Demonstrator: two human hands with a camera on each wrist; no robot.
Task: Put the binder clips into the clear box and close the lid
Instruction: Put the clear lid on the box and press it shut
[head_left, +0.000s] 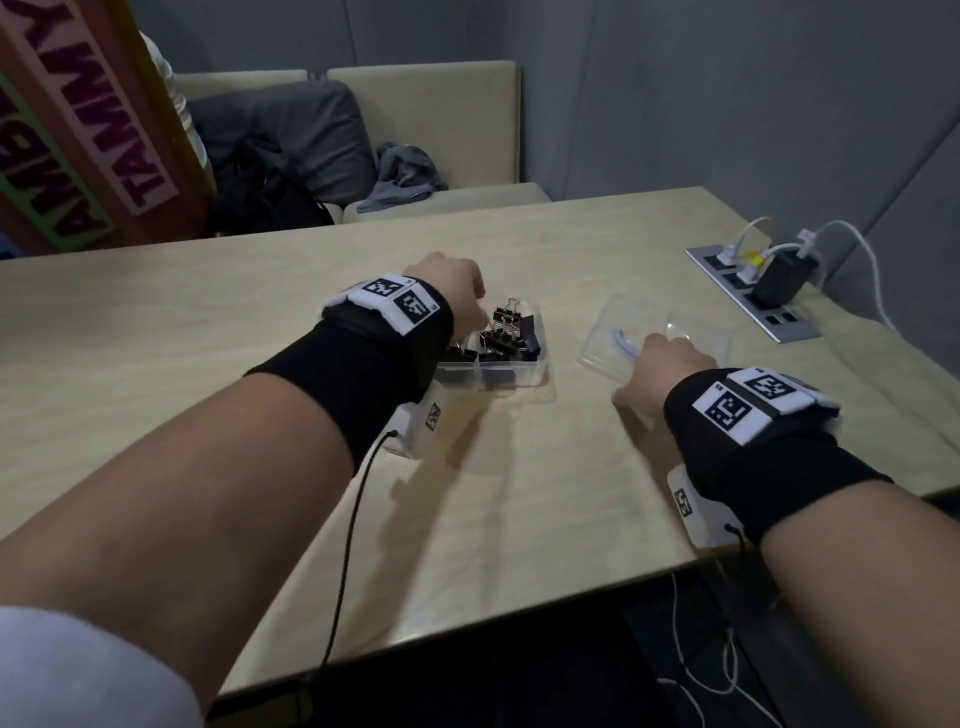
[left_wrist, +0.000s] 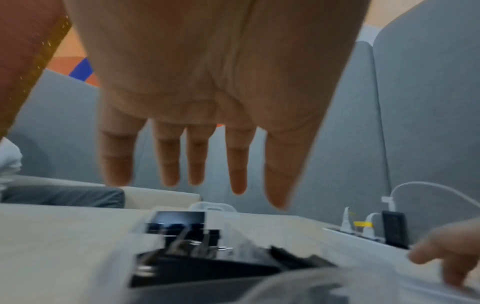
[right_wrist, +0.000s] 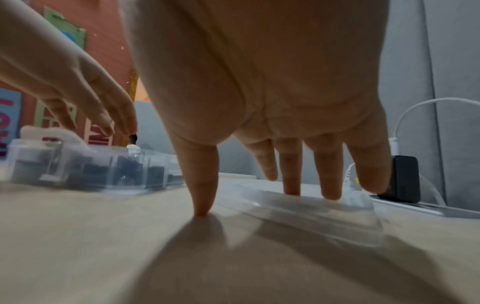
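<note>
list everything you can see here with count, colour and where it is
clear box: one, transparent, mid table, open, under the left hand
binder clips: several, black with silver handles, piled inside the box; exact count unclear
lid: one, clear, flat on the table right of the box, apart from it
table: one, pale wood
power strip: one, grey, set in the table's far right, with white cables and a black charger plugged in
sofa: one, beige, behind the table, with a grey cushion, a black bag and grey cloth on it
signboard: one, red with coloured letters, far left
left hand: fingers straight, hanging over the clips
right hand: fingertips resting on the lid, thumb on the table
</note>
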